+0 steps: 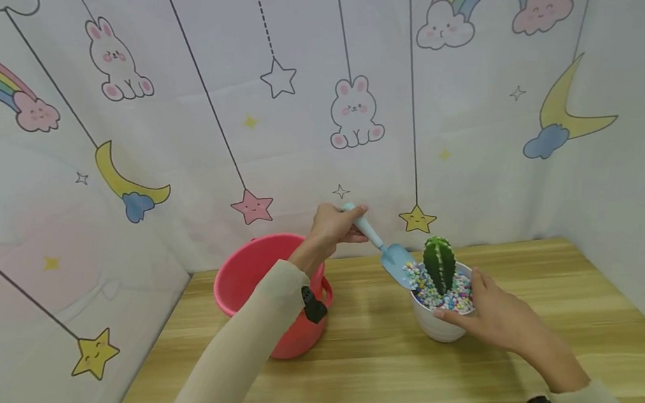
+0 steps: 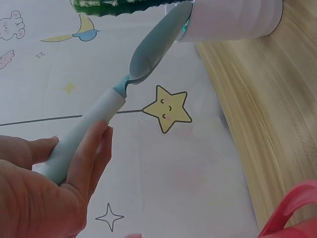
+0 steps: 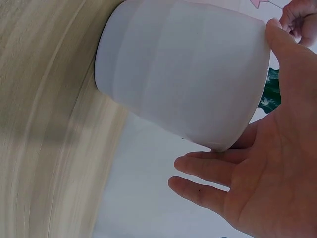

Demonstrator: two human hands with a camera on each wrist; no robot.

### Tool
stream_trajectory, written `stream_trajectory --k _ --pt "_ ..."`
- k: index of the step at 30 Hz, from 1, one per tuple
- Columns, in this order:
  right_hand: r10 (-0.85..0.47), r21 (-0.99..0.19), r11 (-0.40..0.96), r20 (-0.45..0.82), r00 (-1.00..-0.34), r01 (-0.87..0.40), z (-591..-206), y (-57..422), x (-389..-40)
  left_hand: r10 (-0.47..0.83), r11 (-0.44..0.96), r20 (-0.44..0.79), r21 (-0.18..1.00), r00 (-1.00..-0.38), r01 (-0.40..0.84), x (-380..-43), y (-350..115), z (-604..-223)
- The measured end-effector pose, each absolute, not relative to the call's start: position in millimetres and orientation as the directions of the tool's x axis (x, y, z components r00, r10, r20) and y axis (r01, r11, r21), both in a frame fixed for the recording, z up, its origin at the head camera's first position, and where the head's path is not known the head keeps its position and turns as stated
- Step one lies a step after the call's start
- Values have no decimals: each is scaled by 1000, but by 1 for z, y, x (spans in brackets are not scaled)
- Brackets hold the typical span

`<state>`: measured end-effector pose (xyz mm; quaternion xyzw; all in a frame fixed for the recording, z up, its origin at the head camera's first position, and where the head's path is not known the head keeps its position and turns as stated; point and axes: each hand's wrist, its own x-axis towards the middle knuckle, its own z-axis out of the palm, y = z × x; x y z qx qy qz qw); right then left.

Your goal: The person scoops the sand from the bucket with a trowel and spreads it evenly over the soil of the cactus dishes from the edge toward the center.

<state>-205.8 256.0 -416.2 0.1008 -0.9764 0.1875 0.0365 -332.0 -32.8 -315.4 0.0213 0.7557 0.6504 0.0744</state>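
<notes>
My left hand [image 1: 333, 227] grips the pale handle of a small blue garden trowel [image 1: 395, 263], thumb on one side and fingers on the other. The trowel tilts down to the right, its tip at the rim of a white plant pot [image 1: 437, 321]. Colourful little beads [image 1: 412, 277] lie at the blade's tip and fill the pot around an upright green cactus [image 1: 439, 264]. On the pot's right side, my right hand [image 1: 498, 314] holds the rim between thumb and fingers. The right wrist view shows the thumb [image 3: 280, 42] on the rim, two fingers extended past the pot.
A red bucket [image 1: 300, 341] stands left of the pot, partly behind my left forearm. Both stand on a wood-grain table [image 1: 375, 385]. A white cloth backdrop [image 1: 200, 152] printed with stars, rabbits and moons rises along the table's back and left edges.
</notes>
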Motion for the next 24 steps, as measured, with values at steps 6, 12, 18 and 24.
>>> stream_trajectory --k 6,12,18,24 --pt "-179 -358 910 115 -977 -209 -417 256 -206 134 186 -84 981 -987 -58 -330 -31 -312" --pt "-172 -353 914 115 -978 -202 -417 255 -205 140 232 -65 972 -988 -32 -324 -29 -308" --pt "-169 -353 915 107 -980 -196 -417 254 -206 164 262 -30 965 -986 14 -318 -26 -303" --pt "-169 -352 915 109 -980 -197 -417 254 -206 192 278 -12 960 -981 43 -313 -22 -299"
